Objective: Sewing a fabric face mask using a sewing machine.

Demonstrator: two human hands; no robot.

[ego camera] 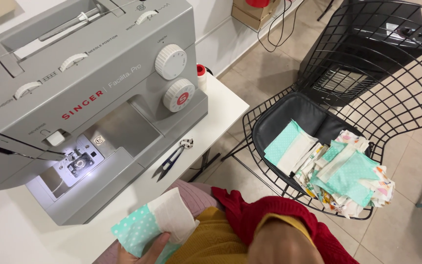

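right forearm [282, 242] nearest, fingers hidden | left hand [145, 247] fingers grip fabric piece [157, 222] | beside sewing machine [84, 98]

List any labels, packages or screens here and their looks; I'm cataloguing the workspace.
Round red badge: on the sewing machine's lower dial, white mark.
Red lettering: along the grey machine front.
Cardboard box: floor by the wall, brown, partly cut off.
No screens.

The left hand [147, 249] pinches a folded teal polka-dot and white fabric patch [159, 222] at the white table's [221, 110] edge, below a grey sewing machine [84, 98] (its needle light on); small blue thread snips [172, 159] lie beside it, and a black wire chair [382, 98] holds a pile of cut fabric pieces [340, 171].
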